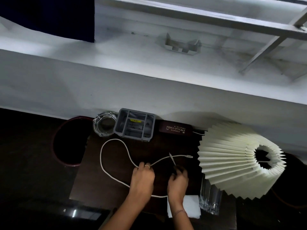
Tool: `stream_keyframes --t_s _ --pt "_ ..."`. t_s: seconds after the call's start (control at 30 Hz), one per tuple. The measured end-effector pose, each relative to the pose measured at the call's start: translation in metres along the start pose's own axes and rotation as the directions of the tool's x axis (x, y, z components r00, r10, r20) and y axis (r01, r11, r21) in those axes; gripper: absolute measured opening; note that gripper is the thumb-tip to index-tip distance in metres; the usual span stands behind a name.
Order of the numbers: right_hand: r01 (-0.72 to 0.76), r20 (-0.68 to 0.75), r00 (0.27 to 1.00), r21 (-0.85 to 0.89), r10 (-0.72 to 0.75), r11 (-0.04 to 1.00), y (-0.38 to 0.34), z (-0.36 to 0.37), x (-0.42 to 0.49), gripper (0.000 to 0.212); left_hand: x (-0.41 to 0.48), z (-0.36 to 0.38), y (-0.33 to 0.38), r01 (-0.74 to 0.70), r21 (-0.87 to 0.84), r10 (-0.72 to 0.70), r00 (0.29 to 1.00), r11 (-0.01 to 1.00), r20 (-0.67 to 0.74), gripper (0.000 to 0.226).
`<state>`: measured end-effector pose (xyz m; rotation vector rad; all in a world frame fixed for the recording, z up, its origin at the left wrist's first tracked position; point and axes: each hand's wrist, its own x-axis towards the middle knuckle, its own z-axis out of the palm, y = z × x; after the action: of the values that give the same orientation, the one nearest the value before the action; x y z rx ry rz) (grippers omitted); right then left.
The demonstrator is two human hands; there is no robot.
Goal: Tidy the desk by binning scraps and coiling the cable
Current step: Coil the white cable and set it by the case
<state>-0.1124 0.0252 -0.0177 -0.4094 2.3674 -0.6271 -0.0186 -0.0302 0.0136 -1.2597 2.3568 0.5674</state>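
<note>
Dimly lit: dark desk (146, 146) against white wall (149, 93), cable (100, 155) looped across.

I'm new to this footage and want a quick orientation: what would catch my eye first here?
The big cream pleated lampshade at the right of the dark brown desk stands out most. Next comes the white cable looping across the desk's middle, held by the left hand and the right hand. Behind it, a grey plastic organiser tray sits against the wall.
</note>
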Motion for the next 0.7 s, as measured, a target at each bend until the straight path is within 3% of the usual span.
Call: stream_keyframes --t_s 0.1,0.2,0.27,0.33,0.4,0.43,0.5,0.6,0.7 --pt "0.026 -0.002 1.000 0.078 -0.026 0.997 -0.008 0.003 -0.004 0.028 -0.006 0.000 -0.006 0.023 -0.067 -0.026 0.999 0.998 -0.046 0.038" --pt "0.118 -0.013 0.993 0.122 -0.117 0.985 -0.018 0.002 -0.013 0.023 -0.013 -0.009 -0.012 0.090 -0.287 -0.146 0.973 0.954 -0.181 0.027" --pt "0.231 -0.024 0.973 0.126 -0.230 0.965 -0.027 0.000 -0.023 0.025 -0.016 -0.019 -0.019 0.211 -0.514 -0.353 0.915 0.832 -0.195 0.021" --pt "0.346 -0.028 0.938 0.130 -0.345 0.929 -0.038 -0.002 -0.033 0.035 -0.015 -0.033 -0.029 0.355 -0.752 -0.491 0.870 0.555 0.049 0.023" --pt "0.442 0.000 0.894 0.162 -0.448 0.882 -0.048 -0.004 -0.045 0.040 -0.018 -0.049 -0.039 0.464 -0.868 -0.369 0.849 0.175 0.379 0.029" --pt "0.478 0.025 0.871 0.185 -0.490 0.859 -0.053 -0.004 -0.051 0.040 -0.023 -0.055 -0.045 0.487 -0.870 -0.260 0.852 0.076 0.455 0.029" --pt "0.515 0.081 0.835 0.233 -0.544 0.825 -0.063 -0.004 -0.060 0.038 -0.034 -0.066 -0.055 0.468 -0.880 -0.111 0.882 0.081 0.458 0.020" --pt "0.524 0.161 0.795 0.301 -0.585 0.796 -0.078 -0.007 -0.069 0.050 -0.049 -0.081 -0.071 0.421 -0.902 -0.074 0.907 0.097 0.415 0.005" --pt "0.539 0.241 0.734 0.361 -0.635 0.761 -0.087 -0.011 -0.074 0.056 -0.059 -0.094 -0.078 0.450 -0.892 -0.040 0.893 0.029 0.449 0.013"
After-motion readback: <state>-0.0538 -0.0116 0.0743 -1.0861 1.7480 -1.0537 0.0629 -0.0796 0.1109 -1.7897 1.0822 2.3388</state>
